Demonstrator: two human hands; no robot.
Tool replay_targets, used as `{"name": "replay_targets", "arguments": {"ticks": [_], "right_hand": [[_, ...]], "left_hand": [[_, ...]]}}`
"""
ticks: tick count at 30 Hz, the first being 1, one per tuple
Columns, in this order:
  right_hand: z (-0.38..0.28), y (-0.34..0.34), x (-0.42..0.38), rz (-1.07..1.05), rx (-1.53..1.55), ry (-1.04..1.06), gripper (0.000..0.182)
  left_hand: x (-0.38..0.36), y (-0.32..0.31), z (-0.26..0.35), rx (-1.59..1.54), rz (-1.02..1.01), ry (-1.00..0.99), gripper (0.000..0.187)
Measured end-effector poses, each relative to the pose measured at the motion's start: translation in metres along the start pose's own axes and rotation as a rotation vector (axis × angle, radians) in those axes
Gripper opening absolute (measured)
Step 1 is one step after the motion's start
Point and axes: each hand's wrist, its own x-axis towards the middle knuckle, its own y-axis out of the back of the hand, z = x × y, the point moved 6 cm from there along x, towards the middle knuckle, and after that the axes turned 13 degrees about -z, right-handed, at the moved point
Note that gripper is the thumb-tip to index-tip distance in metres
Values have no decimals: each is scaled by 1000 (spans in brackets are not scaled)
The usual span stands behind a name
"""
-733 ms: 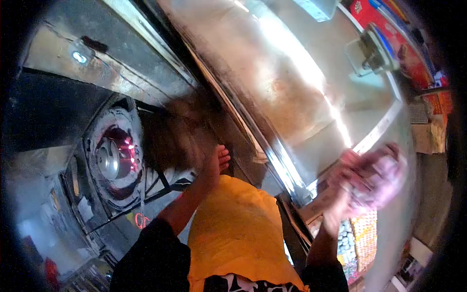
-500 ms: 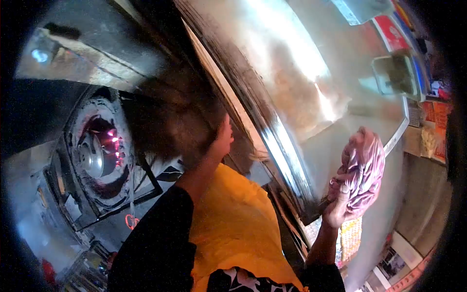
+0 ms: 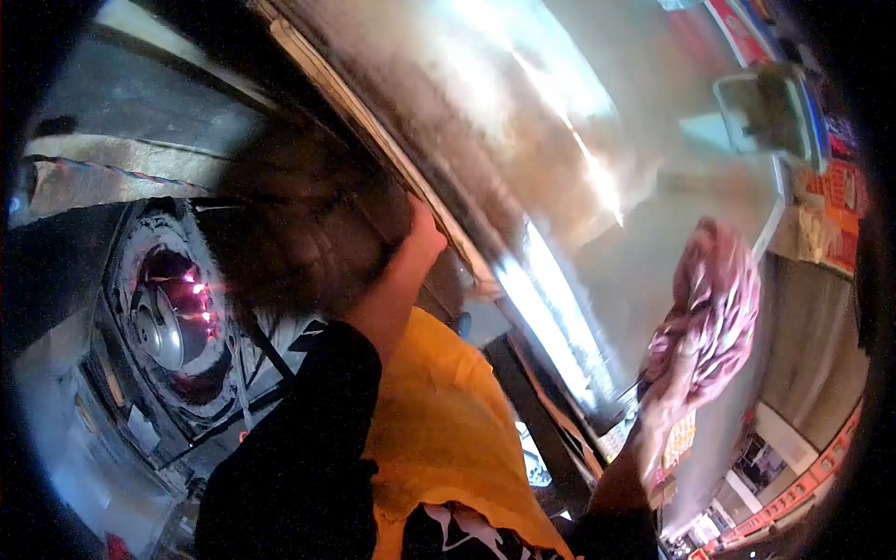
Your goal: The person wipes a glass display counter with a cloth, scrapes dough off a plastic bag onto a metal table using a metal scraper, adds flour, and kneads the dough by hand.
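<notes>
I have one cloth (image 3: 717, 299) bunched in my right hand (image 3: 670, 381), the fingers closed round its near end, at the right end of the one worktop (image 3: 623, 291); whether it touches the metal I can't tell. I'd judge the step in hand to be handling that cloth, and a next move would call for a firm grip and a level wrist. My left hand (image 3: 425, 229) is at the worktop's left edge (its fingers are hidden, so I can't say whether they grip). Counting round: two hands, one cloth, one tub (image 3: 767, 117) at far right, one orange apron (image 3: 446, 420) near me, and one stove (image 3: 168, 313) glowing at left, well apart from the cloth.
</notes>
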Motion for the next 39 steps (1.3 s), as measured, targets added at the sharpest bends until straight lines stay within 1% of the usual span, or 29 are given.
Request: {"name": "replay_targets", "arguments": {"ticks": [1, 2, 3, 4, 5, 7, 9, 11, 13, 14, 15, 16, 17, 19, 20, 22, 23, 24, 25, 26, 28, 29, 31, 32, 33, 35, 36, 37, 39], "right_hand": [[-7, -2, 9, 4, -18, 55, 62], [-7, 13, 17, 31, -213, 64, 56], [-19, 16, 26, 71, -495, 126, 55], [-14, 23, 32, 74, -407, 60, 56], [-26, 18, 44, 49, -433, 124, 55], [-24, 25, 53, 22, -327, 98, 52], [-26, 30, 58, 56, -272, 130, 52], [-23, 34, 53, 22, -65, 26, 51], [-21, 41, 47, 13, -93, -12, 54], [-24, 41, 43, 13, -142, 8, 55], [-28, 41, 39, 11, -194, 29, 55], [-34, 39, 38, -12, -226, 89, 55], [-34, 37, 37, 16, -206, 118, 55], [-28, 32, 34, 22, -111, 79, 56], [-30, 30, 30, 34, -162, 77, 56], [-32, 28, 27, 36, -258, 75, 56], [-32, 27, 25, 31, -237, 41, 56], [-30, 28, 20, 18, -187, -7, 56], [-27, 27, 18, 4, -134, -53, 57], [-33, 22, 23, 29, -141, -11, 57], [-30, 22, 16, 35, -143, -26, 57], [-29, 20, 10, 53, -162, -19, 58], [-20, 29, -8, 32, -275, -28, 62], [-20, 18, -7, 62, 1, -151, 66], [-17, 17, -3, 69, 6, -142, 66], [-14, 23, -3, 130, -46, -128, 66], [-17, 19, -4, 103, -20, -174, 68], [-16, 22, -5, 87, -72, -80, 69], [-19, 22, -4, 65, -154, -24, 69]], "left_hand": [[-1, -5, -2, -2, -10, 16, 78], [-6, -17, -4, 28, 13, 68, 77], [-9, -24, -5, 59, 37, 116, 76], [-3, -18, -7, 101, 10, 97, 76], [1, -16, -12, 85, 52, 139, 75], [-9, -34, -8, 119, 19, 122, 76], [-13, -37, -4, 149, -23, 95, 76], [-23, -39, -1, 188, -59, 72, 75], [-39, -46, 1, 235, -71, 44, 74], [-44, -52, 0, 192, -179, 30, 73], [-47, -55, -2, 227, -195, -3, 74], [-47, -54, -5, 240, -161, 25, 75], [-48, -51, -5, 253, -118, 53, 76], [-50, -47, 0, 233, -83, 59, 76], [-51, -45, 0, 208, -60, 71, 77], [-51, -45, 5, 206, -81, 98, 78], [-50, -47, 7, 195, -104, 114, 79], [-42, -35, 6, 254, -146, 78, 82], [-31, -17, 1, 166, -129, 62, 81], [-25, -20, -6, 133, -133, 97, 79], [-22, -6, -12, 85, -162, 133, 76], [-11, 28, -20, 126, -63, 78, 76], [-24, 16, -11, 127, 1, 74, 75], [-25, 21, -10, 144, 38, 89, 74], [-21, 31, -11, 150, 28, 86, 74], [-11, 55, -22, 143, 88, 136, 73], [-34, 4, -2, 88, 153, 111, 63], [-38, -8, 1, 94, 148, 112, 62], [-38, -7, 1, 121, 122, 119, 62]]}}
